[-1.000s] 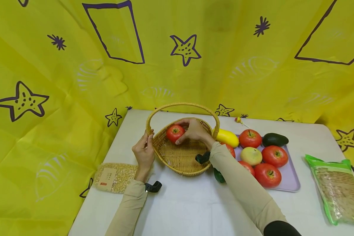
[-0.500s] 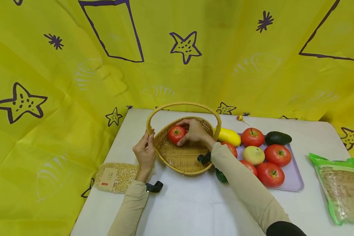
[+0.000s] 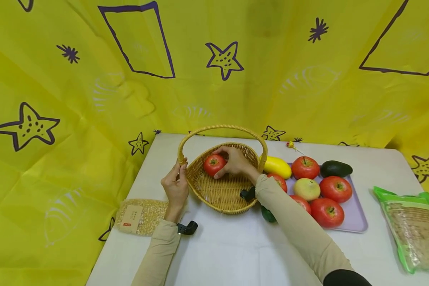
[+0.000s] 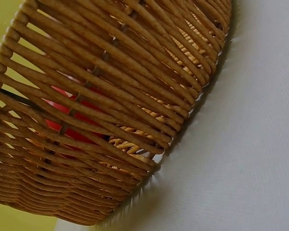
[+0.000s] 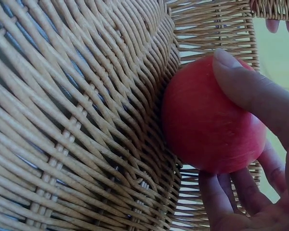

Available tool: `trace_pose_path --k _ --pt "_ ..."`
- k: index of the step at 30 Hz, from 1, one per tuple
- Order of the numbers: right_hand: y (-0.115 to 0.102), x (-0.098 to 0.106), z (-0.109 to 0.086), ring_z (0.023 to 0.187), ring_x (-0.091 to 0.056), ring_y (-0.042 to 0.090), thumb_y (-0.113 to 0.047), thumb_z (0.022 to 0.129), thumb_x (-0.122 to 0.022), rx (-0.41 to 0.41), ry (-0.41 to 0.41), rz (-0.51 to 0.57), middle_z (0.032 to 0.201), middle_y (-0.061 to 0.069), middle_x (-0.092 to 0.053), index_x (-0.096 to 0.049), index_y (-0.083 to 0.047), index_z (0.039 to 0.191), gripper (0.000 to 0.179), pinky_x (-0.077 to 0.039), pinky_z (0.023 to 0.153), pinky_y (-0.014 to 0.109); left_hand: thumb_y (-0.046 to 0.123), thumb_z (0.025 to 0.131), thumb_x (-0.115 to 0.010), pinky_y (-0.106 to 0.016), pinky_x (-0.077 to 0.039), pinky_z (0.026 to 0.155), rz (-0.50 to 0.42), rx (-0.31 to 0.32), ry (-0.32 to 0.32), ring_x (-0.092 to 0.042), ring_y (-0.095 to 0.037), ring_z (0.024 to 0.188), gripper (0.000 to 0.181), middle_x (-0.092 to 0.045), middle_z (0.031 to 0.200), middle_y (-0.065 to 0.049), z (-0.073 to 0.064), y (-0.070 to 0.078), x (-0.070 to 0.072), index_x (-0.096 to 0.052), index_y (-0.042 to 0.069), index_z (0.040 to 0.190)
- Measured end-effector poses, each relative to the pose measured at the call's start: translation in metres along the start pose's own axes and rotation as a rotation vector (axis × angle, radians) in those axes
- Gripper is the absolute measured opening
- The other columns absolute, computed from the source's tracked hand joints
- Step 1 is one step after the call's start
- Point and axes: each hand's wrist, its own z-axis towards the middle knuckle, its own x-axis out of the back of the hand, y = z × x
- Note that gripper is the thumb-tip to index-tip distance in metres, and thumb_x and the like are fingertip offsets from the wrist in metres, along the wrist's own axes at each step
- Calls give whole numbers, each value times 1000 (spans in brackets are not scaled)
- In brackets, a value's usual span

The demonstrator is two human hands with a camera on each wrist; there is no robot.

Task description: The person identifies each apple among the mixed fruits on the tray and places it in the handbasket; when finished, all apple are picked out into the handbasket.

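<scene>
A wicker basket (image 3: 221,194) with an arched handle (image 3: 221,127) stands on the white table. Inside it, near the left wall, a red apple (image 3: 214,165) is gripped by my right hand (image 3: 234,161). The right wrist view shows the thumb on one side of the apple (image 5: 212,115) and fingers on the other, close against the woven wall. At the left end of the handle, my left hand (image 3: 175,184) pinches the basket where handle and rim meet. From the left wrist, the basket's outer weave (image 4: 101,96) fills much of the picture, with red showing through the gaps.
Right of the basket, a lilac tray (image 3: 357,222) carries several red apples, a pale round fruit (image 3: 306,189), a yellow oblong fruit (image 3: 277,167) and a dark green one (image 3: 336,169). A lollipop (image 3: 291,145), a packet of yellow kernels (image 3: 153,216) and a green-edged bag (image 3: 411,230) lie around.
</scene>
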Motion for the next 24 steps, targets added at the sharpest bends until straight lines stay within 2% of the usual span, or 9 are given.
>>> trace_pose_path --k 5,14,20,24 --pt "2 0 0 130 -61 35 -12 59 -106 8 5 -21 136 14 -69 -69 -15 134 84 -51 114 52 -9 99 -66 -11 -60 80 -1 8 2 -78 -30 99 28 -79 111 -25 0 1 0 -73 -10 126" --pt "-1 3 -10 136 -56 37 -19 63 -106 8 -17 -84 145 17 -63 -63 -14 145 92 -49 117 53 -14 96 -67 -8 -58 77 -4 -36 6 -77 -47 90 26 -78 108 -28 -1 6 -4 -73 -14 122" --pt "-14 18 -24 144 -51 38 -26 67 -103 49 -57 -73 153 18 -58 -55 -10 154 100 -44 122 54 -12 97 -67 -8 -58 77 4 -19 14 -78 -46 92 27 -79 108 -26 -2 4 -4 -74 -12 123" --pt "-24 32 -39 148 -47 41 -30 71 -101 92 -102 -86 159 18 -53 -52 -10 156 100 -38 124 61 -13 97 -67 -8 -58 77 10 -9 19 -78 -41 94 27 -79 108 -25 -2 3 -2 -74 -11 123"
